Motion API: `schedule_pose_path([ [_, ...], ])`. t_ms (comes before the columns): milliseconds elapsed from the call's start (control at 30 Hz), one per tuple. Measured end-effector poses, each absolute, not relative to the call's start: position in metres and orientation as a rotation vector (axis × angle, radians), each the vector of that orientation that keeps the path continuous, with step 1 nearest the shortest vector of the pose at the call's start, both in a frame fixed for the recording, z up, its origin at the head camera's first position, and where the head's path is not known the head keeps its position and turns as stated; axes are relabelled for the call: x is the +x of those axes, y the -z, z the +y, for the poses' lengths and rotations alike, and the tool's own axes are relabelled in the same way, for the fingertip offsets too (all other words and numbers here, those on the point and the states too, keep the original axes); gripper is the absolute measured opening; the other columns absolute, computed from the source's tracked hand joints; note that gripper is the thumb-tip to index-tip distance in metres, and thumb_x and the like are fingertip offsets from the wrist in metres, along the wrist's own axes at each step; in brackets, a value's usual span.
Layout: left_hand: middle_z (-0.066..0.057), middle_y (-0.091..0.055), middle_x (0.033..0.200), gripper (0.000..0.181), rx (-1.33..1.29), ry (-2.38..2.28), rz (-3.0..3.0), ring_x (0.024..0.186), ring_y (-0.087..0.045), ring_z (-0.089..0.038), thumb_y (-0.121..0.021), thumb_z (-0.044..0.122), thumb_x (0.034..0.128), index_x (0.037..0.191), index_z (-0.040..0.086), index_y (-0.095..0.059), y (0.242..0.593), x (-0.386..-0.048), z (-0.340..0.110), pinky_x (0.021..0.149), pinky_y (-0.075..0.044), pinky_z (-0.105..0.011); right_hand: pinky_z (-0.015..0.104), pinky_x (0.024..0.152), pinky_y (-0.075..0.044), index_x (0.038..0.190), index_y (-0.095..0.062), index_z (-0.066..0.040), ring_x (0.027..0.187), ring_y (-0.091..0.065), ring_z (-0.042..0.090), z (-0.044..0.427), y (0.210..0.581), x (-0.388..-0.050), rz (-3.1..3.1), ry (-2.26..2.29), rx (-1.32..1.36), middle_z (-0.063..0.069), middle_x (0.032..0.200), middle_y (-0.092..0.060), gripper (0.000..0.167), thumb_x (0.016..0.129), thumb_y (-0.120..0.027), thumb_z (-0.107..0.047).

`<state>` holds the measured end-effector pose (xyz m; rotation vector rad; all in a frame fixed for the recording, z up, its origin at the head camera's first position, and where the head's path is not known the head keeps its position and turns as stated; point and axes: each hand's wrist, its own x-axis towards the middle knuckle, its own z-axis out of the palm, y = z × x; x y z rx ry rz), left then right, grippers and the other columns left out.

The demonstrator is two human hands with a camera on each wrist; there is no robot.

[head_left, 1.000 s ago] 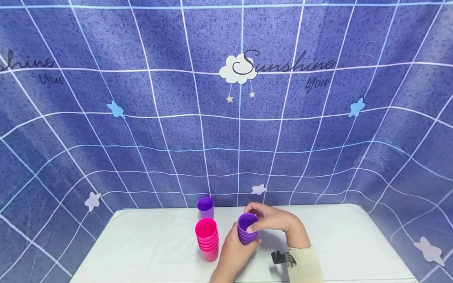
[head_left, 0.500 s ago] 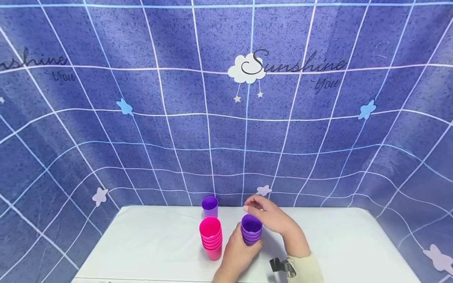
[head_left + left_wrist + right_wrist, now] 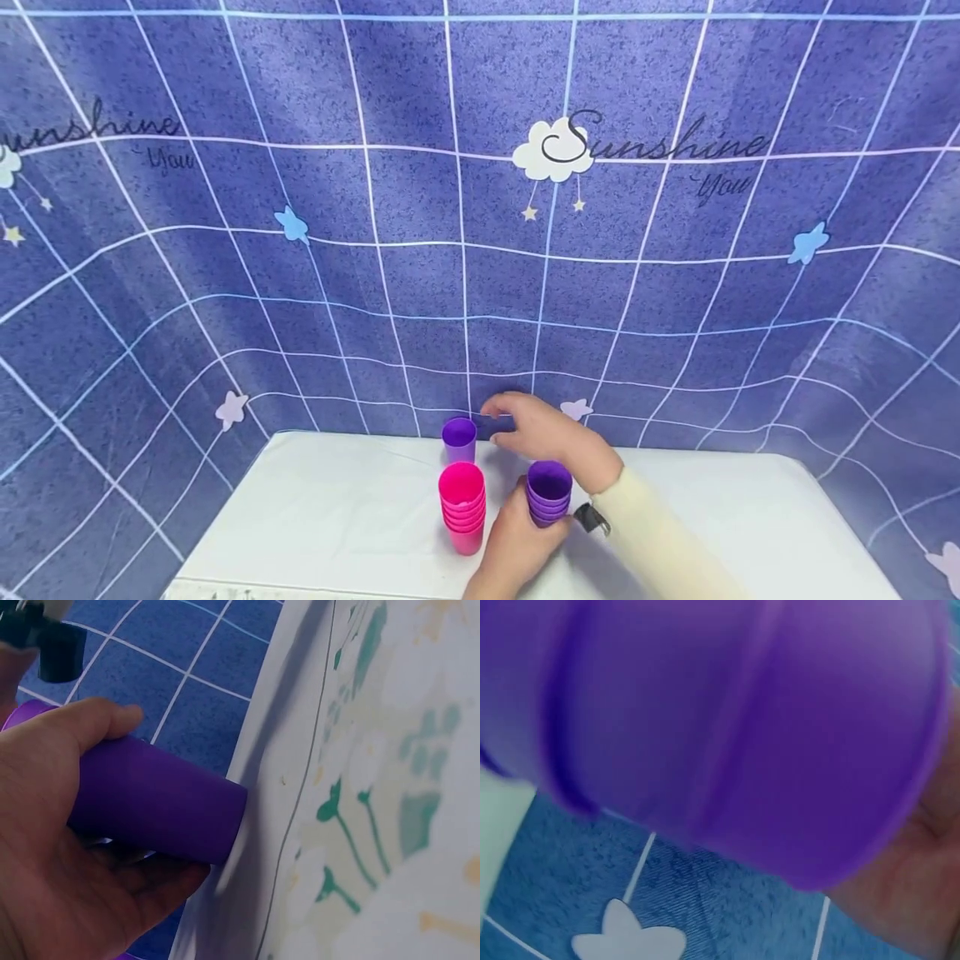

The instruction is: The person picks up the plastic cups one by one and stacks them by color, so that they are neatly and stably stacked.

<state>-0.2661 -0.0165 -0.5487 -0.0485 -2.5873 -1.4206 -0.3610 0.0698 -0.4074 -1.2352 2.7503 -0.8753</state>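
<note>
My left hand (image 3: 521,537) grips a stack of nested purple cups (image 3: 550,496) upright on the table. In the left wrist view, the thumb and fingers curl round the smooth purple cup wall (image 3: 161,799). My right hand (image 3: 543,429) reaches past the stack with thumb and fingers apart, holding nothing. Just left of its fingertips stands a single purple cup (image 3: 460,440), with a small gap between them. The right wrist view is mostly filled by the purple stack (image 3: 727,727), blurred and close, with part of the right hand (image 3: 907,889) beyond it.
A stack of nested pink cups (image 3: 463,512) stands left of my left hand, in front of the single purple cup. The white table (image 3: 337,517) meets a blue gridded cloth backdrop (image 3: 420,325) at the rear. A dark device (image 3: 592,518) sits at the right wrist.
My right hand has left the purple stack's rim and moved left and back towards the single purple cup. My left hand keeps hold of the stack. The head view has turned slightly left.
</note>
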Motion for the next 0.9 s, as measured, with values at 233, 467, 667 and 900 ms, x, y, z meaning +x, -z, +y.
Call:
schedule_pose_path([
  [233,0.004,-0.072,0.115,0.071,-0.020,1.394,-2.580,0.109,-0.072,-0.017,-0.089,0.049,0.0763,0.133,0.017,-0.060,0.548,-0.264,-0.020,0.098,-0.058,-0.044,0.046,0.121,-0.045,0.140,-0.065,-0.004,0.139,-0.059,0.031,0.035,0.409,-0.385,2.640,0.528,-1.434,0.014,0.142,-0.068,0.052,0.090,-0.077,-0.009],
  [467,0.006,-0.073,0.117,0.068,0.008,1.444,-2.580,0.111,-0.071,-0.015,-0.088,0.048,0.0770,0.133,0.020,-0.061,0.546,-0.262,-0.021,0.100,-0.057,-0.043,0.043,0.122,-0.046,0.150,-0.058,-0.011,0.143,-0.056,0.028,0.018,0.417,-0.396,2.605,0.281,-1.432,0.010,0.150,-0.062,0.065,0.089,-0.080,-0.011],
  [667,0.007,-0.072,0.109,0.062,-0.018,1.392,-2.585,0.103,-0.070,-0.013,-0.089,0.044,0.0751,0.126,0.020,-0.062,0.543,-0.260,-0.019,0.093,-0.058,-0.040,0.045,0.124,-0.044,0.158,-0.050,-0.019,0.149,-0.051,0.030,0.017,0.424,-0.400,2.606,0.108,-1.482,0.010,0.158,-0.055,0.074,0.091,-0.082,-0.018],
  [900,0.009,-0.071,0.109,0.063,-0.004,1.411,-2.616,0.104,-0.070,-0.011,-0.088,0.047,0.0765,0.126,0.021,-0.061,0.545,-0.256,-0.017,0.094,-0.058,-0.040,0.043,0.128,-0.038,0.164,-0.039,-0.033,0.159,-0.039,0.027,0.015,0.443,-0.402,2.623,-0.108,-1.510,0.004,0.172,-0.037,0.082,0.094,-0.081,-0.032],
])
